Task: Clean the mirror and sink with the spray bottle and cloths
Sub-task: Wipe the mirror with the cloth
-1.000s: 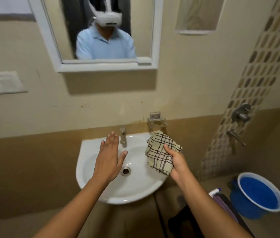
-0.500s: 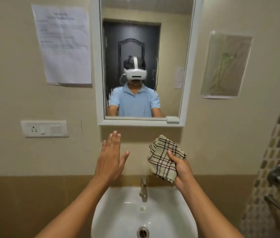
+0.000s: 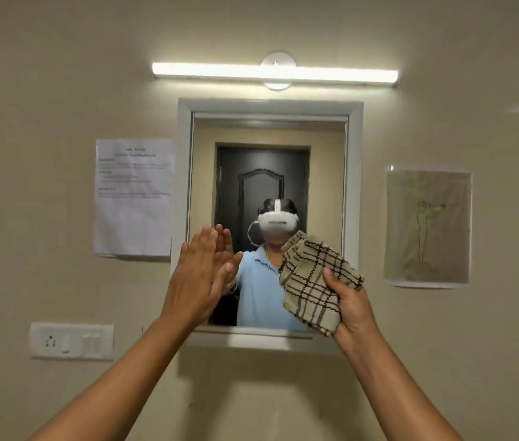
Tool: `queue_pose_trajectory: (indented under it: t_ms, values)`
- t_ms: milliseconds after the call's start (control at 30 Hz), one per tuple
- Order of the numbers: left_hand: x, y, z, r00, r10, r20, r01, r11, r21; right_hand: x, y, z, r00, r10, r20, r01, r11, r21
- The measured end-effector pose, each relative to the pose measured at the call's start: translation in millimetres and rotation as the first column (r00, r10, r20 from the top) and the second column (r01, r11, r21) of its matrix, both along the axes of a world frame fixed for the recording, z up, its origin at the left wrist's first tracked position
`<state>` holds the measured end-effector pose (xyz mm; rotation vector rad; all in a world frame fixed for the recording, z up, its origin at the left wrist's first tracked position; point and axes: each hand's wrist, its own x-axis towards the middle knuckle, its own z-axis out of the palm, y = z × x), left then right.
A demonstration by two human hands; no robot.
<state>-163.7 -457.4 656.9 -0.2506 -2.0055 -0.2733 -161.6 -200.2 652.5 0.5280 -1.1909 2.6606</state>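
Both hands up in front of the mirror (image 3: 269, 173). L hand (image 3: 199, 278) flat, fingers straight, holding nothing. R hand (image 3: 352, 302) clamps the bunched checked cloth (image 3: 312, 281) at mirror's lower-right corner.

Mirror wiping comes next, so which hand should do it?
Probably the right hand: it already grips the checked cloth, raised before the mirror. The left hand is open and empty.
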Motion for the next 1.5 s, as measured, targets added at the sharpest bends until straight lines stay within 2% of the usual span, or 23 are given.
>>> queue_pose_trajectory:
  t_ms: [200,333,433,500,533,600,633,667,700,800,867,967,1100,1333,1433,1500]
  values:
    - [-21,-16,81,0.986,0.076,-0.145,-0.082,0.996,-0.042,-6,5,78,0.990,-0.085,-0.110,0.077,0.994,-0.077]
    - [-30,-25,122,0.977,0.077,-0.198,-0.090,0.994,-0.054,-14,2,123,0.960,-0.234,-0.153,0.217,0.969,-0.120]
    - [-35,-32,143,0.967,0.075,-0.245,-0.096,0.993,-0.075,-18,-5,158,0.889,-0.408,-0.210,0.386,0.912,-0.138]
    - [-41,-37,153,0.960,0.071,-0.272,-0.094,0.993,-0.073,-15,-12,180,0.751,-0.593,-0.291,0.585,0.802,-0.125]
    - [-45,-40,157,0.956,0.068,-0.286,-0.091,0.993,-0.068,-14,-15,188,0.625,-0.695,-0.355,0.707,0.697,-0.120]
    - [-53,-47,162,0.949,0.070,-0.308,-0.095,0.993,-0.066,-17,-22,200,0.294,-0.822,-0.487,0.903,0.406,-0.141]
    - [-58,-51,164,0.947,0.076,-0.311,-0.103,0.992,-0.069,-21,-24,204,0.133,-0.826,-0.548,0.956,0.252,-0.148]
    - [-62,-55,164,0.947,0.084,-0.311,-0.112,0.991,-0.071,-28,-26,207,0.013,-0.795,-0.606,0.984,0.119,-0.135]
    - [-68,-60,165,0.947,0.090,-0.309,-0.117,0.991,-0.071,-37,-29,209,-0.055,-0.751,-0.658,0.995,0.017,-0.102]
    - [-81,-72,166,0.954,0.076,-0.290,-0.098,0.993,-0.064,-63,-38,204,-0.054,-0.637,-0.769,0.987,-0.151,0.055]
    - [-87,-75,165,0.957,0.062,-0.284,-0.085,0.994,-0.069,-76,-43,195,-0.040,-0.586,-0.810,0.968,-0.223,0.114]
    - [-91,-78,164,0.951,0.055,-0.305,-0.089,0.991,-0.096,-89,-53,189,-0.013,-0.565,-0.825,0.960,-0.239,0.149]
    - [-95,-84,165,0.940,0.059,-0.335,-0.108,0.986,-0.129,-101,-70,189,-0.003,-0.485,-0.875,0.921,-0.341,0.186]
    - [-97,-88,165,0.914,0.048,-0.404,-0.123,0.979,-0.161,-107,-94,198,-0.051,-0.092,-0.994,0.938,-0.347,-0.016]
    - [-97,-87,165,0.908,0.047,-0.417,-0.127,0.978,-0.165,-108,-76,203,-0.075,-0.054,-0.996,0.930,-0.363,-0.051]
    - [-97,-87,165,0.906,0.040,-0.422,-0.119,0.980,-0.162,-108,-58,207,-0.084,-0.095,-0.992,0.918,-0.394,-0.040]
